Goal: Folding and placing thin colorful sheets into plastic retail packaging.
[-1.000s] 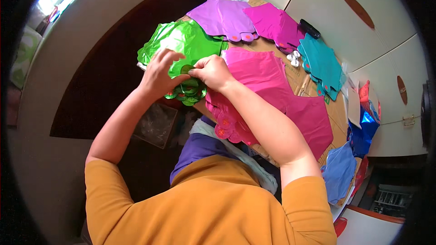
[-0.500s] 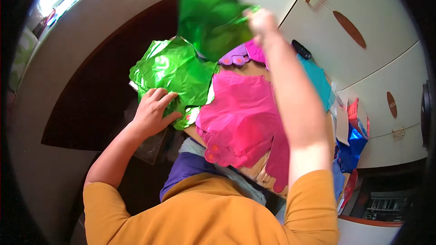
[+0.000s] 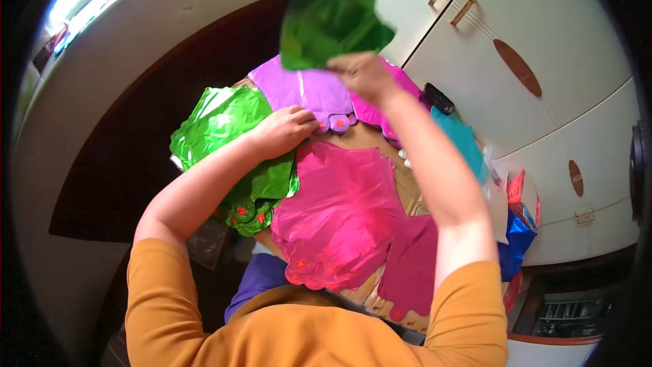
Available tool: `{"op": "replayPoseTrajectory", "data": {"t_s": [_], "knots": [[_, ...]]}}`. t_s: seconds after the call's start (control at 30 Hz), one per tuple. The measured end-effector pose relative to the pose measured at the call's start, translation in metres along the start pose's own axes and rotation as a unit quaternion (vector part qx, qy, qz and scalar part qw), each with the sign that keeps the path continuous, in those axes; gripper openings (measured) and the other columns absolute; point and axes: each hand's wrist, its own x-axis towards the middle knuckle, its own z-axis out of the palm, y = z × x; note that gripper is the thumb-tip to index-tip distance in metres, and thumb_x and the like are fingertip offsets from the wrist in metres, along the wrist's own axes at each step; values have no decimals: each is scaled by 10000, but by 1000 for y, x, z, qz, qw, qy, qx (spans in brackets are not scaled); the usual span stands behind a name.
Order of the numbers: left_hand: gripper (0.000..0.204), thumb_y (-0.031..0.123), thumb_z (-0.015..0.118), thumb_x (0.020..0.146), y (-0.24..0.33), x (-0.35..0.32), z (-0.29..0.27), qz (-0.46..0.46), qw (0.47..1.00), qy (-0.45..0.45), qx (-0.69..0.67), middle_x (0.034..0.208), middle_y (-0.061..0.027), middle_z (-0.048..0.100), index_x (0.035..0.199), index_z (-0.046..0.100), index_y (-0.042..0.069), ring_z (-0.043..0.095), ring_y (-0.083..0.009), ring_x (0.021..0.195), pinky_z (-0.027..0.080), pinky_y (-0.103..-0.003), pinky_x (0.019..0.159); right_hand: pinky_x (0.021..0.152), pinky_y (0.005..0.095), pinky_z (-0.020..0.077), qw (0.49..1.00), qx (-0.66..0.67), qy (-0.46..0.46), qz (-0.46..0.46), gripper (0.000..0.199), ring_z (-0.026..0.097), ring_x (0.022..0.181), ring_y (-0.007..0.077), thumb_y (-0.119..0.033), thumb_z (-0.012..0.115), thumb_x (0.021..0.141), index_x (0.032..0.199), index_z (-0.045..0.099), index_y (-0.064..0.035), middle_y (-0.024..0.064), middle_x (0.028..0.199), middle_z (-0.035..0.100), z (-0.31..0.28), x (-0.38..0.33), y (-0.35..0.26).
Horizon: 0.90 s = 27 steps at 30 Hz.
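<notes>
My right hand is raised over the far part of the table, closed on the edge of a dark green foil sheet that stands up from my fingers, a little blurred. Across a pile of shiny green foil sheets reaches my left arm. My left hand rests where that pile meets the lilac sheets, its fingers bent down and touching the lilac edge, with nothing visibly gripped. Closest to me lies a pile of pink sheets with a scalloped, flower-marked corner.
Magenta sheets, a black object and teal sheets line the table's far right. Beyond them stand white cabinet doors. A blue foil piece sits at the right edge, and a dark curved panel is on the left.
My right hand has swung the green sheet up and leftward, uncovering the lilac sheets. My left hand has slid from the green pile's near edge to the lilac edge.
</notes>
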Motion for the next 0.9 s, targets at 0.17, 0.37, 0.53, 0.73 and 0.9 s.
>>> {"op": "replayPoseTrajectory", "data": {"t_s": [0.17, 0.37, 0.53, 0.73, 0.9], "knots": [[308, 144, 639, 799, 3, 12, 5, -41, 999, 4, -30, 1021, -81, 599, 1095, 653, 59, 575, -263, 949, 505, -365, 828, 781, 371, 551, 981, 86, -84, 153, 213, 692, 864, 286, -132, 652, 777, 972, 738, -138, 114, 935, 711, 66, -50, 12], [300, 136, 666, 789, -8, 16, 4, -17, 999, -27, -34, 977, -75, 612, 1076, 662, 47, 595, -263, 909, 503, -364, 805, 722, 301, 542, 960, 183, -49, 206, 168, 698, 782, 177, -106, 659, 835, 978, 723, -45, 109, 856, 729, 63, -53, 15], [159, 137, 703, 809, -13, 25, -1, -160, 965, 9, -208, 832, -90, 658, 930, 719, 35, 632, -256, 788, 514, -369, 721, 763, 346, 533, 962, 205, -42, 176, 188, 687, 835, 274, -123, 661, 790, 958, 727, -71, 145, 892, 706, 62, -61, 13], [198, 195, 748, 814, -28, 43, -11, -379, 835, -115, -382, 785, -47, 721, 954, 751, 54, 629, -91, 662, 506, -287, 611, 864, 319, 481, 941, 229, -161, 191, 247, 618, 936, 222, -134, 682, 753, 973, 699, -24, 106, 947, 653, 49, -52, 26], [198, 200, 738, 814, -31, 53, -17, -365, 843, -158, -362, 759, -42, 710, 949, 751, 56, 603, -75, 632, 500, -284, 589, 803, 333, 503, 933, 241, -164, 209, 298, 644, 892, 205, -180, 694, 696, 933, 680, 1, 141, 926, 681, 47, -57, 26]]}}
